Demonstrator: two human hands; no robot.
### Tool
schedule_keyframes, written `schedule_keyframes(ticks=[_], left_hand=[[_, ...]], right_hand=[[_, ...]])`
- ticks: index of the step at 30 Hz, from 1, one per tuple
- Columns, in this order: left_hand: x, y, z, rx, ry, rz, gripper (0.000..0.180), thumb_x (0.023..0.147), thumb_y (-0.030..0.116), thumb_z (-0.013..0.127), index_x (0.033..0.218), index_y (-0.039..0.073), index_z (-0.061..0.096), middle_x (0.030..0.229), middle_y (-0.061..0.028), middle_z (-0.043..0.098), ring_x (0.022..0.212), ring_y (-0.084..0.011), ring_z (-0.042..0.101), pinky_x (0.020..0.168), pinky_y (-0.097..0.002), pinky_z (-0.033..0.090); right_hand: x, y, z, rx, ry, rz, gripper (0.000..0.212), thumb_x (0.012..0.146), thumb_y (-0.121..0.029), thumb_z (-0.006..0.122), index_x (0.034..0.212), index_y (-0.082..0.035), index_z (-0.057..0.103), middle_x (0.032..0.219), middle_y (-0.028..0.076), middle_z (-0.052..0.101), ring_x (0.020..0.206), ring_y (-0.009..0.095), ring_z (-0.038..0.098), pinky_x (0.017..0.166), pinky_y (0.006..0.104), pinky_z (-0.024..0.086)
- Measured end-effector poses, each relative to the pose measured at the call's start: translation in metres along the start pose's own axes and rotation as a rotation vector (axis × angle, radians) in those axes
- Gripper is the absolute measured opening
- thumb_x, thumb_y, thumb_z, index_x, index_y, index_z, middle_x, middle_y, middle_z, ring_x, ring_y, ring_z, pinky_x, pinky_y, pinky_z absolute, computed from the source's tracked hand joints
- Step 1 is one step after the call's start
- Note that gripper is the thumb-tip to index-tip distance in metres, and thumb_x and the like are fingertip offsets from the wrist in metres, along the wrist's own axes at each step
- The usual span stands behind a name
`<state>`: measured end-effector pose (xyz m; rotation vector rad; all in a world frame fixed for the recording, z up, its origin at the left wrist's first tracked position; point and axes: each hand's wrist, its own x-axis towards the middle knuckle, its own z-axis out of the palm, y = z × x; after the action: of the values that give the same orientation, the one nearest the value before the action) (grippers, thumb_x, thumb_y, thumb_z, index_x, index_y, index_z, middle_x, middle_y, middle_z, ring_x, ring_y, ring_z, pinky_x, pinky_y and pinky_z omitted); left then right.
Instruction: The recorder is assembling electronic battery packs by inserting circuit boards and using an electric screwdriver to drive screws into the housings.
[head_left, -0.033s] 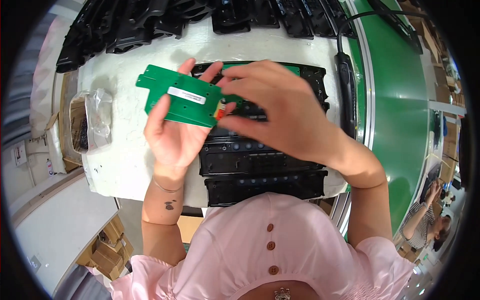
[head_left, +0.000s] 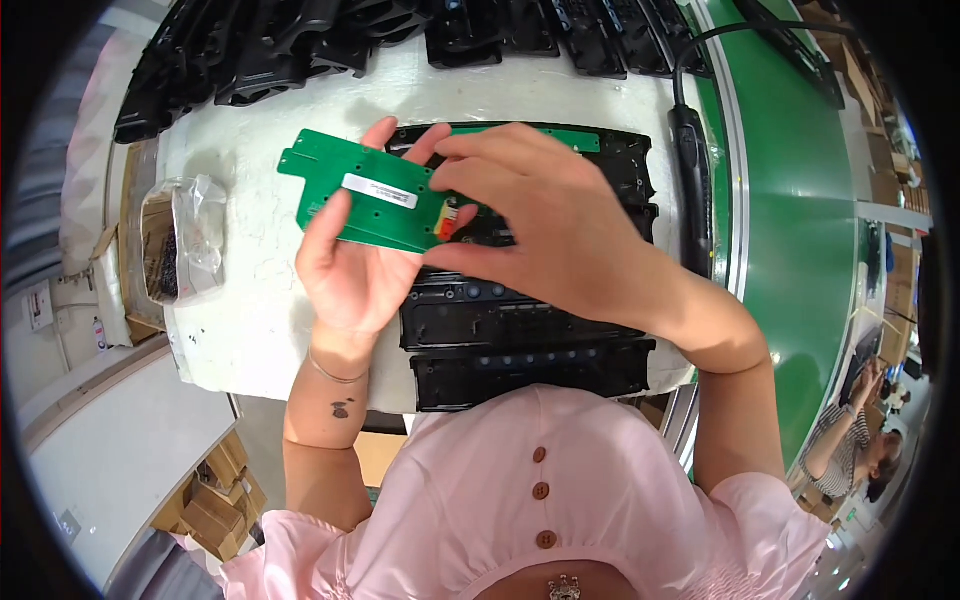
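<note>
My left hand [head_left: 355,285] holds a green circuit board [head_left: 372,165] up above the table, thumb on the face with the white label and fingers behind. Near the board's right end sits a small red, yellow and white connector [head_left: 446,222]. My right hand [head_left: 570,220] spans that end, its thumb at the near corner and its fingertips at the far corner. Under the hands, several long black plastic housings [head_left: 530,385] lie in rows. The farthest one holds a green board strip [head_left: 582,141], partly covered by my right hand.
More black plastic parts [head_left: 310,40] are heaped along the far edge of the white table [head_left: 260,330]. On the left stands a box lined with clear plastic [head_left: 207,235]. A black corded stick-shaped tool [head_left: 692,180] lies right, before a green surface [head_left: 790,240]. Another person [head_left: 840,445] is far right.
The circuit board and my left hand have shifted slightly to the right. My right thumb and fingertips have moved a little left, onto the board's right end.
</note>
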<state>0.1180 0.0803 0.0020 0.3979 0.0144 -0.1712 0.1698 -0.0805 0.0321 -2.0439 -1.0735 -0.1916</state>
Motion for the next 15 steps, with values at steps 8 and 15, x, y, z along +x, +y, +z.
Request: schedule_keyframes(ticks=[8,15], left_hand=[[-0.009,-0.004,0.0,0.149,-0.015,0.02,0.058,0.086,0.023,0.041,0.134,0.004,0.014,0.135,-0.0243,0.024,0.119,-0.0321,0.037,0.097,-0.0475,0.034],[-0.007,0.019,-0.01,0.13,0.257,0.169,0.046,0.085,0.028,0.048,0.12,0.001,0.038,0.124,-0.025,0.04,0.11,-0.0331,0.046,0.085,-0.0444,0.046]], right_hand=[[0.002,-0.015,-0.002,0.092,-0.188,0.279,0.035,0.058,-0.009,0.073,0.089,-0.004,0.059,0.092,0.011,0.06,0.083,0.026,0.058,0.072,0.0319,0.047],[-0.041,-0.007,-0.052,-0.114,-0.038,0.29,0.038,0.057,0.0,0.069,0.093,-0.001,0.059,0.101,0.012,0.056,0.084,0.026,0.058,0.074,0.0318,0.047]])
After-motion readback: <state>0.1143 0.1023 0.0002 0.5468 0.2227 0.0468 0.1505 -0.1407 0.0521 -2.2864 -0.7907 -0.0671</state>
